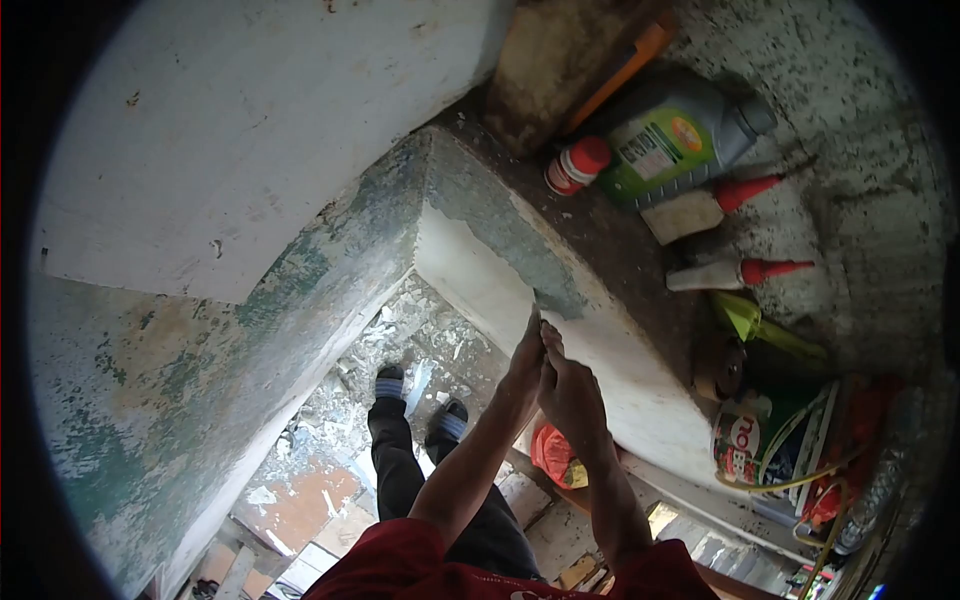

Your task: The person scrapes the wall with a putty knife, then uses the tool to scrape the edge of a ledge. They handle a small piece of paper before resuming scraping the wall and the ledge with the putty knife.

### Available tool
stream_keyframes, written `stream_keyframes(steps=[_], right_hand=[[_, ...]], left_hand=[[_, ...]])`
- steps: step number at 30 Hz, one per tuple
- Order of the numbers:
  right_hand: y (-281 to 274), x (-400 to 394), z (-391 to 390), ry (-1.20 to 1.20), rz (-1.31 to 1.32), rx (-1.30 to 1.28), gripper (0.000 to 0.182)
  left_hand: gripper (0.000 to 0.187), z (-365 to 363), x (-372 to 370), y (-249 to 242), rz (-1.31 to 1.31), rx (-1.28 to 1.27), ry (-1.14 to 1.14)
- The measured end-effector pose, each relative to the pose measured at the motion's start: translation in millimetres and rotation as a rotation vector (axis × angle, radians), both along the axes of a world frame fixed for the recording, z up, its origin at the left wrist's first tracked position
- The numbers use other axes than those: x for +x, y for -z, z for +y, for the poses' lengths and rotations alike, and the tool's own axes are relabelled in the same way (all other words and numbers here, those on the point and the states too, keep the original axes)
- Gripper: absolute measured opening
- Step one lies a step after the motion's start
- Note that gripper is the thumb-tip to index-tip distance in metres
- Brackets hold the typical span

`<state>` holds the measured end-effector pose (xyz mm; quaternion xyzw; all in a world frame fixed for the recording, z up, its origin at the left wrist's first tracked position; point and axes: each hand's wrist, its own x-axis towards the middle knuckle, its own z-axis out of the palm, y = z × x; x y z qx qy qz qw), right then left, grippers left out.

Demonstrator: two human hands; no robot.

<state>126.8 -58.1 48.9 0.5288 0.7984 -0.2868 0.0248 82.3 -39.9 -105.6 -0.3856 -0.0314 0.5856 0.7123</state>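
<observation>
Both my hands meet in front of the low wall (480,265), where white coating borders a bare grey-green patch (540,270). My right hand (572,385) is closed in a fist around what looks like a scraper (536,301). Only a small dark tip of it shows; the handle is hidden in my fingers. Pressed against the right one, my left hand (527,357) is also closed on the scraper, its fingers close to the tip. The tip touches or nearly touches the wall along the ragged lower edge of the grey patch.
On the ledge stand a grey-green oil bottle (665,140), a red-capped small bottle (577,166), two red-nozzled bottles (715,205) and a labelled tub (745,440). Paint flakes (330,400) litter the floor around my slippers (390,381). A red bag (553,452) lies near the wall's base.
</observation>
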Motion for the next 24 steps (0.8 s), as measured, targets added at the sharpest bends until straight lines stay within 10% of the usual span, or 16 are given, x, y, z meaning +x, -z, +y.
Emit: stream_keyframes(steps=[7,15,18,22,24], right_hand=[[25.0,50.4,-19.9,0.067,0.454,-0.046,0.042],[-3.3,34.7,-54.6,1.104,1.198,-0.861,0.042],[-5.4,25.8,-54.4,1.118,1.216,-0.859,0.043],[19.0,17.5,-48.7,1.073,1.282,-0.78,0.046],[12.7,12.7,-47.4,1.116,1.35,-0.818,0.031]], left_hand=[[0.039,-0.1,10.3,-11.9,-0.127,0.153,-0.076],[0.03,-17.2,16.7,-9.9,-0.185,0.581,0.116],[0.035,-27.2,-3.3,-46.2,0.987,0.22,0.279],[0.049,-19.8,-37.3,-60.3,0.542,0.26,0.562],[0.045,-10.9,-38.6,-48.4,0.994,0.441,0.673]])
